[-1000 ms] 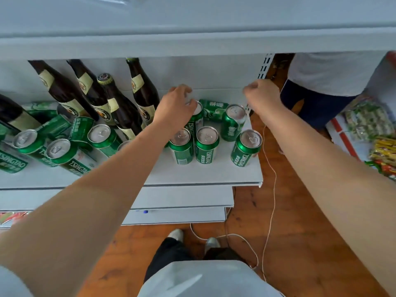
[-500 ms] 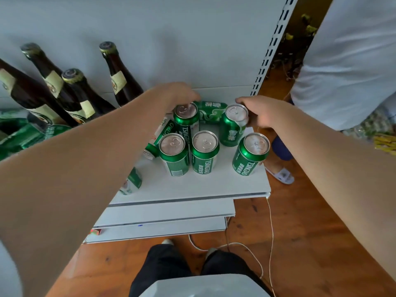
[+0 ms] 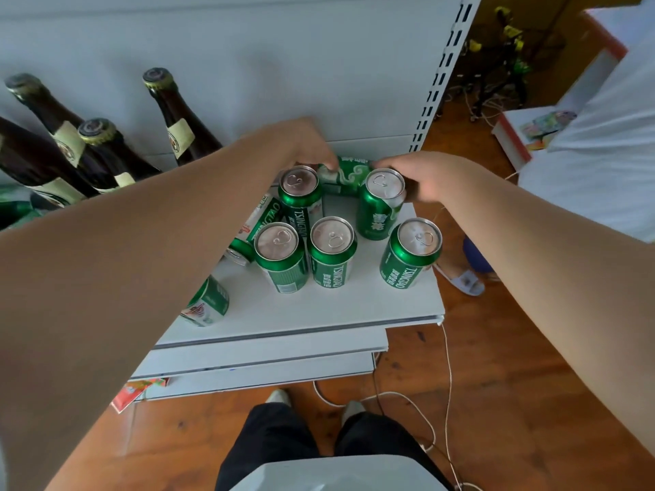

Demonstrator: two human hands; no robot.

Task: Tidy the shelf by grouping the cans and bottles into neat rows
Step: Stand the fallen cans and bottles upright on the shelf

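At the far right of the white shelf (image 3: 319,313), a green can on its side (image 3: 345,173) is gripped at either end by the left hand (image 3: 304,145) and right hand (image 3: 430,180), fingers curled round it. Five sealed cans (image 3: 331,251) stand upright just nearer. Two more cans (image 3: 262,216) lie tipped to their left. Brown capped bottles (image 3: 177,125) stand far left; the left forearm hides some cans.

Green cans (image 3: 332,255) with silver tops and white lettering; dark brown bottles (image 3: 184,125) with cream labels at 10 o'clock; white shelf (image 3: 319,306); reddish-brown wooden floor (image 3: 496,366).
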